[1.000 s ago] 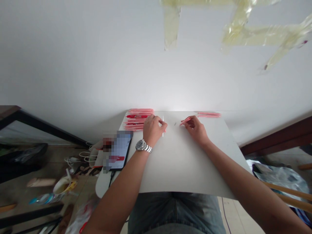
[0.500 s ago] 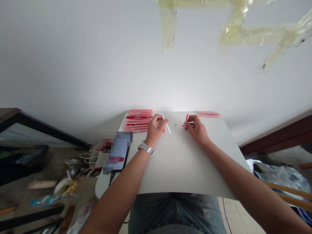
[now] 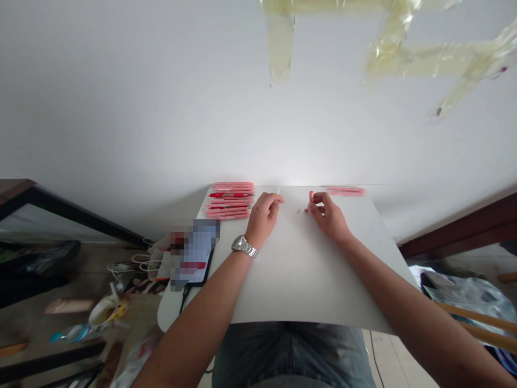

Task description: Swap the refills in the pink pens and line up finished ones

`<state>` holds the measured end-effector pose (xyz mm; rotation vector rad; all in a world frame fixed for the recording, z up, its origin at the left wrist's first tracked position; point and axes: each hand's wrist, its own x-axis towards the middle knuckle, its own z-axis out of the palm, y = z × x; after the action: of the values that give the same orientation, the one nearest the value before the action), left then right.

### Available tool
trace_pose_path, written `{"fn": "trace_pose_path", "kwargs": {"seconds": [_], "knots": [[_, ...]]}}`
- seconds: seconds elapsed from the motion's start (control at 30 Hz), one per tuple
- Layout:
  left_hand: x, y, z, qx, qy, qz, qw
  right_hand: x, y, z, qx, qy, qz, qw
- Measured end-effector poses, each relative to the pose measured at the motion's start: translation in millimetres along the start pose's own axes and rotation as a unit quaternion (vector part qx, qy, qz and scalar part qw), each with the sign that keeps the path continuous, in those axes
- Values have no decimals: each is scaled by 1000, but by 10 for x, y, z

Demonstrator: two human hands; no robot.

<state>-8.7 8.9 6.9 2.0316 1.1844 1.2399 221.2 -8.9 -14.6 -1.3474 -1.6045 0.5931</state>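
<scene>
My left hand (image 3: 263,214), with a metal watch on its wrist, is closed above the white table (image 3: 299,269). Its thumb and fingers are bent together. A thin white pen refill (image 3: 278,191) sticks up past the index finger; the rest is mostly hidden behind the fingers. In my right hand (image 3: 328,216), thumb and fingertips pinch a short red pen part (image 3: 311,196), held upright. Between both hands, nearer the right one, lies a tiny grey piece (image 3: 298,211), perhaps a spring.
Several pink and red pens (image 3: 230,200) lie in a row at the back left. More pink pens (image 3: 346,191) are at the back right. A phone (image 3: 197,253) rests on the left edge with a cable. The wall (image 3: 258,124) stands directly behind the table.
My left hand has turned and shifted slightly right, so the refill, earlier slanting in full view, is now mostly hidden. The tiny grey piece has moved right. My right hand is almost unmoved.
</scene>
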Motion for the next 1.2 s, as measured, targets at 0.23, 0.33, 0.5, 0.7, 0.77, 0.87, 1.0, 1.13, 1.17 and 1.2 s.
{"fn": "trace_pose_path", "kwargs": {"seconds": [0.23,0.33,0.5,0.7,0.77,0.87,1.0,1.13,1.17,1.2], "knots": [[-33,138,44,166,-61,67,982,-23,-23,5,-10,-12,-10,1000],[-33,113,91,206,-80,87,971,-25,-32,10,4,-15,-13,1000],[-40,73,148,234,-94,97,963,-15,-11,25,19,-3,-12,1000],[-42,56,174,246,-100,97,959,-3,-3,24,-1,8,-10,1000],[-42,52,183,243,-100,99,960,0,-6,22,-2,4,-12,1000],[-42,47,202,243,-100,100,960,4,1,31,6,-11,-14,1000],[-38,34,228,252,-102,97,957,7,18,54,20,-24,-16,999],[-26,13,245,258,-103,94,956,12,16,68,33,-25,-14,999],[-24,9,248,259,-103,95,956,12,13,70,37,-27,-13,999],[-22,6,251,260,-103,95,955,12,9,72,43,-29,-11,999]]}}
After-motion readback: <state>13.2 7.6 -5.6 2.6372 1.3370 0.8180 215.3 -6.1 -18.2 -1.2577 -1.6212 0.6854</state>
